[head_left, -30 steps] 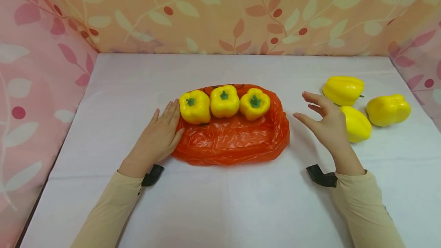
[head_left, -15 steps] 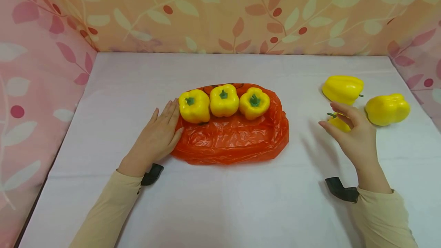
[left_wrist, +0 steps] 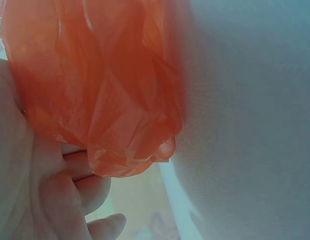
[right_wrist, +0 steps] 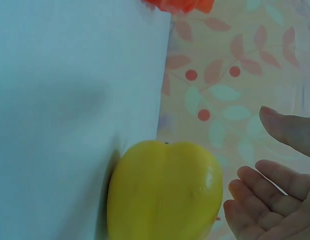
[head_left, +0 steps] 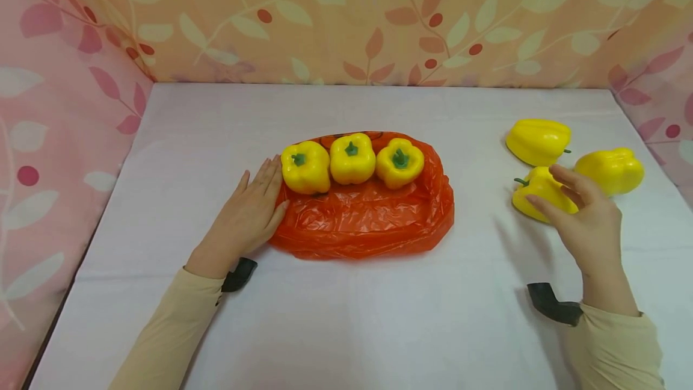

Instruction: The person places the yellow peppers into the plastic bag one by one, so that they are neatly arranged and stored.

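Three yellow bell peppers with green stems stand in a row along the far side of an open red plastic bag (head_left: 357, 215); the middle one is a bell pepper (head_left: 353, 167). My left hand (head_left: 238, 221) lies with straight fingers against the bag's left side, beside the leftmost pepper. In the left wrist view, the bag's crinkled side (left_wrist: 104, 90) touches the palm and fingers. To the right, my right hand (head_left: 590, 230) hovers over a lying bell pepper (head_left: 533, 200), thumb and fingers spread apart. The right wrist view shows a yellow pepper (right_wrist: 165, 195) apart from the fingertips.
Two more yellow peppers lie beyond the right hand: a back pepper (head_left: 538, 140) and a right pepper (head_left: 614, 170), partly behind the fingers. A white cloth (head_left: 346, 324) covers the table. Patterned curtains (head_left: 325, 23) border its back and sides.
My right hand has moved right and slightly nearer the front, uncovering more of the lying pepper below it. The left hand, bag and three peppers in it look unmoved.
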`<act>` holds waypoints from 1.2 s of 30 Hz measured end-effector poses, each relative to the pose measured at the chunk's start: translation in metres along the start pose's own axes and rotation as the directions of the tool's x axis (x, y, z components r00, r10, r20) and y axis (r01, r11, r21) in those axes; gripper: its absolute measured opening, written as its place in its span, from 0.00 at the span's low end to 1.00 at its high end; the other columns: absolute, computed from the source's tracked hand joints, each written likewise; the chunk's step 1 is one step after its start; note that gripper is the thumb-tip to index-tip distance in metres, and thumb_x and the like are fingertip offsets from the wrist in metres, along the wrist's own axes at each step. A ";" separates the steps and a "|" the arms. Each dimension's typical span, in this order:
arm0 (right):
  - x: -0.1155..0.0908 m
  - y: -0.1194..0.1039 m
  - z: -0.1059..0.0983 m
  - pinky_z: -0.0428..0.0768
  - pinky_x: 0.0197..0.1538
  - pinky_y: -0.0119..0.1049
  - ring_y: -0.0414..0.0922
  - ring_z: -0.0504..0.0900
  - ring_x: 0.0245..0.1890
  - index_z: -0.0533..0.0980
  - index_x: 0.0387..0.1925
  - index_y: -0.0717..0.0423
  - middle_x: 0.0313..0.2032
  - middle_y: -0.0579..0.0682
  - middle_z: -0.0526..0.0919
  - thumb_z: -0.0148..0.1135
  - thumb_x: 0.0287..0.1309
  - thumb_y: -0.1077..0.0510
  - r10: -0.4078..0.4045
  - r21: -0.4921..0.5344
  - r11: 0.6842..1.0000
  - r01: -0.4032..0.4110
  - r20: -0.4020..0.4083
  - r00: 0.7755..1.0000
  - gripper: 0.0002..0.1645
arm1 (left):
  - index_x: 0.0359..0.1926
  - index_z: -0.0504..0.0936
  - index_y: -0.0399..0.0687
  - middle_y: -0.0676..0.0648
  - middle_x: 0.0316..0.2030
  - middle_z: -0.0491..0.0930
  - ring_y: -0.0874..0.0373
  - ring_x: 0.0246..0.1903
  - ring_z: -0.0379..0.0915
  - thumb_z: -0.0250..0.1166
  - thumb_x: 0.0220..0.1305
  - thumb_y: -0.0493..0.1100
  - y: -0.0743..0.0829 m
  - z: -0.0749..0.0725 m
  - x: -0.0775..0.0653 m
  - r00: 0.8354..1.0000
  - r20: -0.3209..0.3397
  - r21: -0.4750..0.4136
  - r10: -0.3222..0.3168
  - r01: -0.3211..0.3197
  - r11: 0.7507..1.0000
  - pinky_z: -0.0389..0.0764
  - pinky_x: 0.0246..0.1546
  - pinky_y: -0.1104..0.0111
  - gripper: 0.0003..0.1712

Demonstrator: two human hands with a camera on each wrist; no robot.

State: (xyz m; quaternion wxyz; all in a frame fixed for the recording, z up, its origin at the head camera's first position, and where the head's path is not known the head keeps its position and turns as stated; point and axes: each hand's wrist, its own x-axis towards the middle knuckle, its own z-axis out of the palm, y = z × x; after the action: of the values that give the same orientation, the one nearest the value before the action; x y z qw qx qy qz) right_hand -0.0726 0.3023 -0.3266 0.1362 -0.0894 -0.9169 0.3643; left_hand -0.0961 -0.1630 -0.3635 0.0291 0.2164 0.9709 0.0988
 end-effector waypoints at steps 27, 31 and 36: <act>0.010 0.024 0.002 0.48 0.68 0.57 0.68 0.54 0.65 0.54 0.68 0.69 0.64 0.72 0.58 0.70 0.50 0.64 -0.044 -0.191 0.979 0.066 0.118 0.992 0.48 | 0.70 0.45 0.27 0.34 0.71 0.43 0.42 0.71 0.39 0.49 0.70 0.47 0.000 0.000 0.000 1.000 0.002 0.006 0.003 -0.003 1.000 0.43 0.67 0.45 0.39; 0.011 0.026 0.002 0.48 0.68 0.58 0.67 0.54 0.65 0.51 0.69 0.67 0.65 0.71 0.56 0.69 0.51 0.62 0.023 -0.198 0.980 -0.002 0.105 0.994 0.50 | 0.70 0.44 0.27 0.34 0.71 0.43 0.42 0.71 0.39 0.49 0.70 0.47 0.000 0.000 0.000 1.000 -0.001 0.005 0.003 -0.003 1.000 0.44 0.67 0.45 0.39; 0.012 0.030 0.001 0.50 0.67 0.59 0.69 0.56 0.63 0.50 0.70 0.67 0.65 0.72 0.56 0.69 0.51 0.62 0.051 -0.212 0.977 -0.034 0.075 0.996 0.51 | 0.71 0.44 0.28 0.35 0.72 0.43 0.42 0.71 0.39 0.48 0.70 0.47 -0.001 0.000 0.000 1.000 0.001 -0.003 -0.003 0.003 1.000 0.43 0.67 0.46 0.39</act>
State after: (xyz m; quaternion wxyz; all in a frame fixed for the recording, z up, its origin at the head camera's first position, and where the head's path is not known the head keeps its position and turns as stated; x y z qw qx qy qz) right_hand -0.0820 0.3264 -0.3455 0.0814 -0.1083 -0.9528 0.2715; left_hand -0.0960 -0.1635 -0.3639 0.0301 0.2149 0.9710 0.1001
